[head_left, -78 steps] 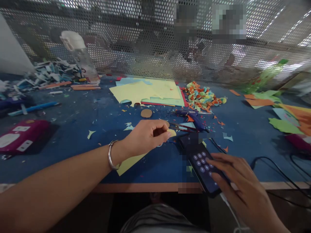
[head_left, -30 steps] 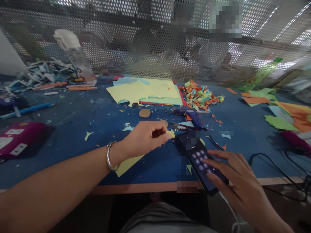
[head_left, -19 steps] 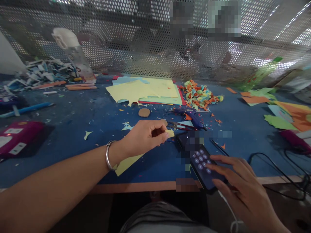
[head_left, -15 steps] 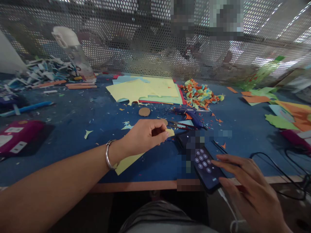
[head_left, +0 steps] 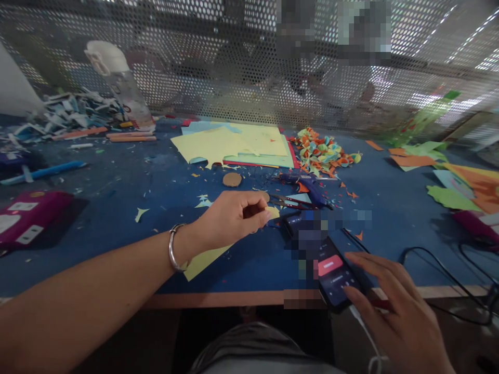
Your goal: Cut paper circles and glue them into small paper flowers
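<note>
My left hand point(head_left: 239, 218), with a silver bangle at its wrist, pinches a small yellow paper piece point(head_left: 273, 212). Under that wrist lies a yellow sheet point(head_left: 206, 262). My right hand point(head_left: 393, 296) has its fingers apart over a dark phone point(head_left: 335, 283), the thumb at the lower part of the lit screen. A white cable runs from the phone's lower end. Scissors point(head_left: 292, 201) lie just beyond my left fingertips, near a blue glue gun point(head_left: 306, 184) and a brown disc point(head_left: 232, 179).
Yellow and coloured sheets point(head_left: 249, 143) are stacked at the back, beside a heap of orange and green paper bits point(head_left: 322, 150). A bottle point(head_left: 128, 93) stands back left. Magenta cases point(head_left: 33, 215) sit at the left and right. Black cables cross the right side.
The phone screen has gone from a number keypad to a view with a red bar. My right thumb has moved left onto the phone. My left hand is still.
</note>
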The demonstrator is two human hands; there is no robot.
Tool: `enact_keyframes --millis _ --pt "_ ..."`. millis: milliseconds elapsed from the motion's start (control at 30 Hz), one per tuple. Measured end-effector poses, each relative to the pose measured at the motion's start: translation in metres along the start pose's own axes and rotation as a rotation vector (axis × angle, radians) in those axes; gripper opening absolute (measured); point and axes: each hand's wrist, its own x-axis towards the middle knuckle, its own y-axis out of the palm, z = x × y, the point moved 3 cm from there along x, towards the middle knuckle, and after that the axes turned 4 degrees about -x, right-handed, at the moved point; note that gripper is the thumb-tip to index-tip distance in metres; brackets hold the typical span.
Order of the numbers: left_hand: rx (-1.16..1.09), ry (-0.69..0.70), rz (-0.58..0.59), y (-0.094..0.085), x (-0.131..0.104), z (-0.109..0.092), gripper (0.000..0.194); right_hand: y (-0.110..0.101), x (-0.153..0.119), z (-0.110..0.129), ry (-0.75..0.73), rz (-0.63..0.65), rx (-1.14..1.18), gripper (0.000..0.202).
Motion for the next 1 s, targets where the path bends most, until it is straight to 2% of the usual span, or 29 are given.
enact_keyframes --millis 133,300,667,1000 --pt "-0.006 -0.001 -0.019 -0.001 0.000 -0.002 0.022 0.000 -0.002 0.000 0.042 -0.003 -0.009 0.038" --pt "-0.097 -0.017 -0.019 0.000 0.000 -0.003 0.027 0.002 -0.005 -0.002 0.034 0.019 -0.010 0.041" --pt "-0.063 -0.001 -0.003 0.000 0.000 -0.004 0.027 0.003 -0.008 0.003 -0.022 0.001 -0.022 0.040" --pt "-0.053 -0.001 0.006 0.002 0.000 0.000 0.025 0.006 -0.011 0.001 0.061 0.049 0.026 0.050"
